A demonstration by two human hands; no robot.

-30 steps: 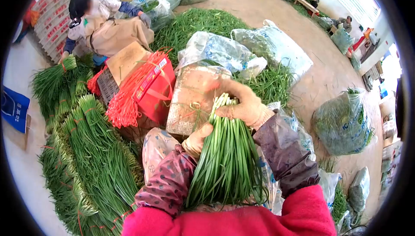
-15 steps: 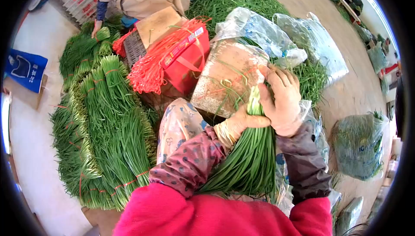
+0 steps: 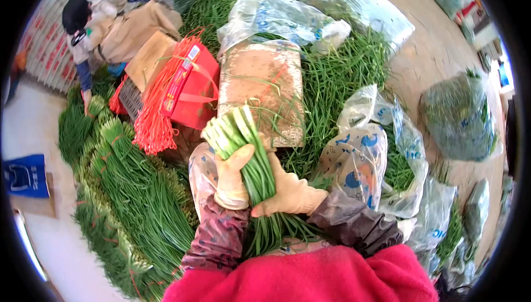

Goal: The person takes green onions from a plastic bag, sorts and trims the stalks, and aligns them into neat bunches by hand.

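Note:
A bunch of long green stalks (image 3: 257, 177) with pale ends lies across my lap, its pale ends pointing up and left. My left hand (image 3: 232, 176), in a pale glove, is closed round the upper part of the bunch, thumb across the front. Lower down, my right hand (image 3: 289, 191), also gloved, is wrapped round the bunch from the right. Just beyond the pale ends stands a worn, stained block (image 3: 260, 75) with loose green blades on top. Left of it, red ties (image 3: 157, 114) hang over a red box (image 3: 196, 89).
Tied green bundles (image 3: 141, 191) are piled at the left. A co-worker (image 3: 102, 20) sits at the upper left, one hand at the bundles. Loose greens (image 3: 343, 81) and clear plastic bags (image 3: 282, 20) lie beyond and right. A filled bag (image 3: 459, 117) stands at far right.
The bunch has moved left and its pale ends now tilt left. My right hand has come down from near the pale ends and closed round the stalks. The camera view has shifted.

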